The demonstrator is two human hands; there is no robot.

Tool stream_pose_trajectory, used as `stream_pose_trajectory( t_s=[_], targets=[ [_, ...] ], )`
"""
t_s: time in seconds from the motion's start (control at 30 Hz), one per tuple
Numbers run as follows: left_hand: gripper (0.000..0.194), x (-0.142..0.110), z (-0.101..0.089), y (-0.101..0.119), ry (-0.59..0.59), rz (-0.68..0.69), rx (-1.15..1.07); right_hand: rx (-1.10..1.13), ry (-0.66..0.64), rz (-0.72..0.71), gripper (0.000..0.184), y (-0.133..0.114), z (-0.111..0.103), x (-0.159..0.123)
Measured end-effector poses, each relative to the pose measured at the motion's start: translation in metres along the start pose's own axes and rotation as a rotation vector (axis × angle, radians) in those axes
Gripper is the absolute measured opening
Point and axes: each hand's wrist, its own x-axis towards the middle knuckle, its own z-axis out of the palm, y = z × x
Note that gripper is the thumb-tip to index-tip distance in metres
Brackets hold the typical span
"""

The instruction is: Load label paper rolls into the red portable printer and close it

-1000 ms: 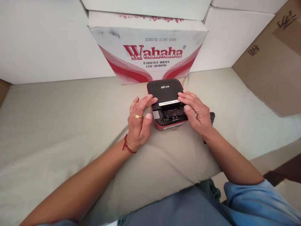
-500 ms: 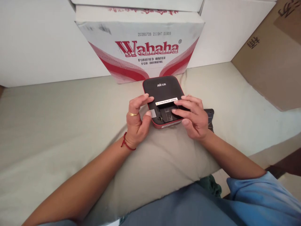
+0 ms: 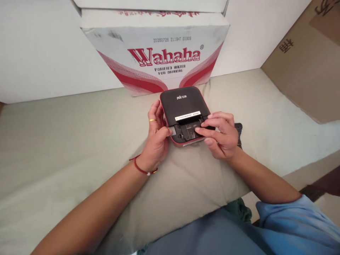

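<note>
A black, flat, rounded-square device with a red rim rests on the cloth, an uncovered recess showing in its near part. A white label strip runs along the recess's far edge. My left hand grips the device's left side, thumb on a silver-grey patch at the corner and fingers along the edge. Over the near right part lies my right hand, its fingers apart and the fingertips at the recess. A dark, patterned flat piece shows partly behind the right hand; the rest of it is hidden.
A Wahaha water carton stands just behind the device, with white boxes around it. At the right is a brown cardboard box. Pale green cloth covers the surface.
My left hand's fingers have moved from the device's top to its left edge, and the thumb now lies on the silver-grey patch. My right hand has shifted only slightly.
</note>
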Motion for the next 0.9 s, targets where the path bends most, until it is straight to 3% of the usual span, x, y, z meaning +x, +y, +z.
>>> stream_pose_trajectory(
  t_s=[0.17, 0.23, 0.3, 0.37, 0.47, 0.57, 0.63, 0.73, 0.83, 0.9],
  targets=[
    [0.085, 0.001, -0.001, -0.016, 0.004, 0.012, -0.046, 0.027, 0.029, -0.062, 0.049, -0.009, -0.007, 0.015],
    [0.088, 0.001, 0.0, -0.026, 0.047, 0.063, -0.04, 0.097, -0.022, -0.002, 0.059, -0.013, -0.015, 0.034],
    [0.088, 0.001, 0.001, -0.033, 0.075, 0.095, -0.035, 0.134, -0.144, 0.175, 0.063, -0.014, -0.022, 0.06],
    [0.09, 0.001, 0.002, -0.035, 0.059, 0.118, -0.036, 0.09, -0.32, 0.308, 0.053, -0.01, -0.025, 0.088],
    [0.094, 0.002, 0.002, -0.034, 0.02, 0.128, -0.033, -0.101, -0.602, 0.268, 0.024, 0.002, -0.01, 0.124],
    [0.093, 0.002, 0.0, -0.032, 0.009, 0.125, -0.023, -0.319, -0.758, 0.24, 0.012, 0.01, 0.019, 0.142],
    [0.093, 0.002, 0.0, -0.032, 0.006, 0.137, -0.025, -0.377, -0.768, 0.241, 0.005, 0.013, 0.037, 0.144],
    [0.091, 0.002, 0.0, -0.032, 0.009, 0.143, -0.026, -0.396, -0.731, 0.187, 0.016, 0.014, 0.052, 0.142],
    [0.087, 0.002, 0.001, -0.032, 0.023, 0.14, -0.034, -0.451, -0.736, 0.166, 0.004, 0.008, 0.043, 0.138],
    [0.086, 0.003, 0.002, -0.031, 0.038, 0.144, -0.034, -0.43, -0.713, 0.168, 0.017, -0.002, 0.021, 0.137]
  ],
)
